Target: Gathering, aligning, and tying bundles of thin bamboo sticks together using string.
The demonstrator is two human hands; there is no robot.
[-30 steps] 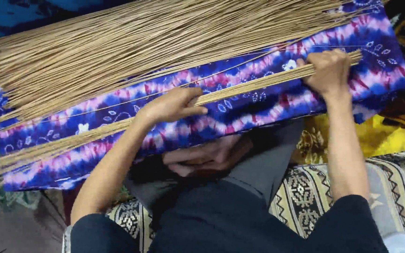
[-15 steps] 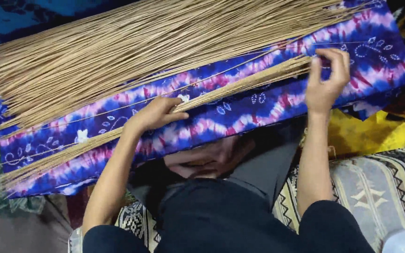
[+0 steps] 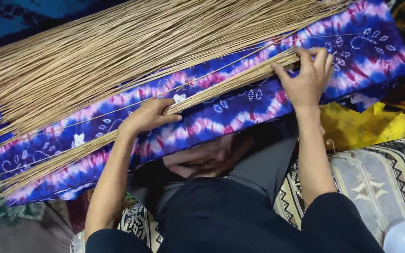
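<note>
Surface: a long cushion point(image 3: 221, 117) wrapped in blue, purple and pink tie-dye cloth lies slantwise across my lap, its right end higher in view. It carries everything here.

On it, far side: a broad heap of thin tan sticks point(image 3: 118, 56), fanned along the cushion's length and overhanging its left end.

On it, near side: a slim bundle of sticks point(image 3: 212, 91), separate from the heap, running along the cushion's near edge; its left tip passes off the lower left corner.

My left hand point(image 3: 148, 116): grip closed loosely over the slim bundle near its middle, thumb under, fingers on top.

My right hand point(image 3: 308, 77): grip curled around the bundle's right end, fingertips hooked over the stick ends.

Surroundings: a patterned black-and-cream mat point(image 3: 376, 178) under me at right; a yellow cloth point(image 3: 366, 124) just beyond it, touching the cushion's right end; a blue patterned cloth point(image 3: 15, 21) at upper left.

Open room: bare tie-dye strip between heap and bundle.
</note>
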